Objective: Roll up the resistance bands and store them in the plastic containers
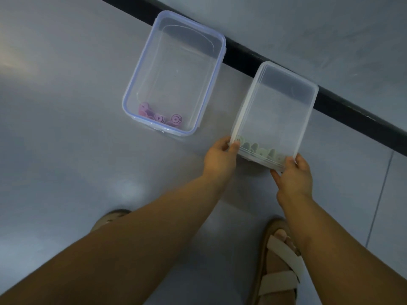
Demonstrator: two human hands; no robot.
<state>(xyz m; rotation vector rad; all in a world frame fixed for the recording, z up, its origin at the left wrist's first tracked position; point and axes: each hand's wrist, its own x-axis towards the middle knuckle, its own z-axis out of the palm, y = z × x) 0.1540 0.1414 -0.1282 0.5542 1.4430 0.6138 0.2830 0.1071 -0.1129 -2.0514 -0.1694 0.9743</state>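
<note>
Two see-through plastic boxes sit on the grey floor [66, 106], close to a black strip [242, 56] at its far edge. The box with the blue rim [176, 69] has pink rolled bands [160, 117] at its near end. Just beside it is the clear box [284, 106], with pale green rolled bands [259, 150] at its near end. The left hand [220, 156] grips the clear box's near left corner, and the right hand [295, 172] grips its near right corner. One sandal [279, 271] shows below the right arm.
</note>
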